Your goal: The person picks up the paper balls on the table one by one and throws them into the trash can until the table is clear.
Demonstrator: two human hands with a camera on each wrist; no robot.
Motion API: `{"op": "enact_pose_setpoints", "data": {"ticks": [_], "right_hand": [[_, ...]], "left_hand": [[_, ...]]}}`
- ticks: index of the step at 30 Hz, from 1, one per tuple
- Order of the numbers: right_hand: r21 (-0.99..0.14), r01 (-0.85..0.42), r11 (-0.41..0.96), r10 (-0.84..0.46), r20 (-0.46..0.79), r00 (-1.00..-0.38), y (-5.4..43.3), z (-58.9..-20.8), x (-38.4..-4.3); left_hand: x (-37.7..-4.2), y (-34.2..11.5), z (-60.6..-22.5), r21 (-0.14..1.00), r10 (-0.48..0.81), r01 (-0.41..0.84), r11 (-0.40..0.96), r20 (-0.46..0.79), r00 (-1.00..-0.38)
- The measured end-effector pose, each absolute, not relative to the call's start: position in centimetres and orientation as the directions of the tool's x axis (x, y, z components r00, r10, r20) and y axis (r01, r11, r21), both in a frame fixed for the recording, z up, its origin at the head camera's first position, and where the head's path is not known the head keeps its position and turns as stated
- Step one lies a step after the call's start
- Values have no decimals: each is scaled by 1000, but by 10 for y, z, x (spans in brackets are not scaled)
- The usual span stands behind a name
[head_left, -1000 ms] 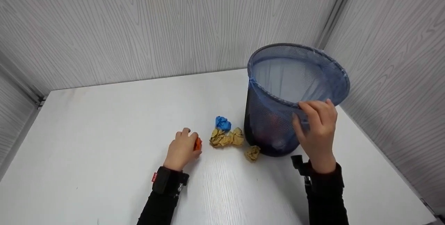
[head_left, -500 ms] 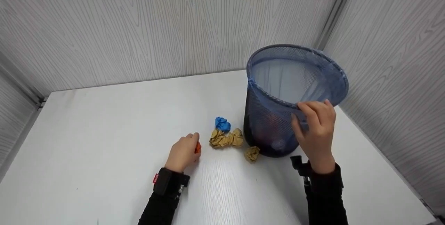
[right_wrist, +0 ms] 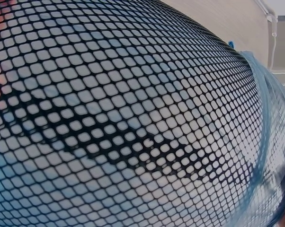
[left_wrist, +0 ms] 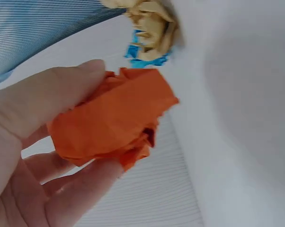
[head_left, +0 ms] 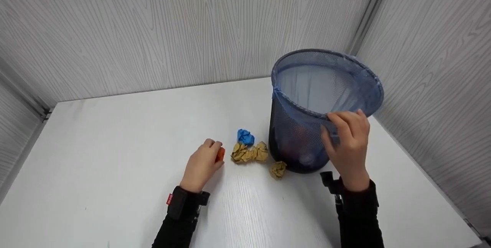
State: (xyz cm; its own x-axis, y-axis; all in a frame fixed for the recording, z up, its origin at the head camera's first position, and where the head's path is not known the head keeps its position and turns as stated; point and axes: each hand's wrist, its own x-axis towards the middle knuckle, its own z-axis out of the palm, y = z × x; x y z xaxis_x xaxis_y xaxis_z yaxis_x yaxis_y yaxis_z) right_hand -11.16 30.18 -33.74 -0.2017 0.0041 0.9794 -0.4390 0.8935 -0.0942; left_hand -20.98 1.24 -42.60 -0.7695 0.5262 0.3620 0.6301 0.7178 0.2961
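Note:
My left hand (head_left: 201,167) pinches a crumpled orange paper ball (left_wrist: 114,118) between thumb and fingertips. In the left wrist view, white table surface shows beneath it. To its right lie a blue paper ball (head_left: 246,137) and two tan paper balls (head_left: 241,153) pressed side by side. A third tan paper ball (head_left: 278,169) sits at the foot of a black mesh wastebasket (head_left: 295,129), lined with a thin blue bag (head_left: 370,91). My right hand (head_left: 351,148) grips the basket's near rim, fingers over the edge and thumb against the side. Reddish contents show faintly through the mesh.
The white tabletop (head_left: 115,152) stretches far to the left of the paper balls. Pale wood-grain panels stand along the back (head_left: 172,29) and the right side (head_left: 433,87). The basket stands near the table's right edge.
My left hand has closed its fingers around the orange paper ball and shifted slightly forward and up with it. The right hand and the wastebasket stay nearly still.

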Motion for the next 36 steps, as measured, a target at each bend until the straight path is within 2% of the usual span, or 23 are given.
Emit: {"op": "enact_pose_setpoints", "data": {"ticks": [8,17,23,30,36], "right_hand": [[-91,-445,891,-1,979,-202,301,-338,-112],[-95,-452,887,0,978,-207,301,-338,-111],[-101,-450,887,6,978,-208,301,-337,-111],[-106,-448,888,8,976,-217,302,-338,-111],[-108,-444,889,7,975,-222,303,-339,-111]], "left_hand": [[-193,18,-404,325,457,712,623,587,-668],[-171,28,-384,448,354,784,430,715,-603],[-161,39,-372,448,294,837,314,792,-535],[-157,59,-351,361,209,907,218,891,-404],[-159,88,-323,160,200,960,232,957,-208]]}}
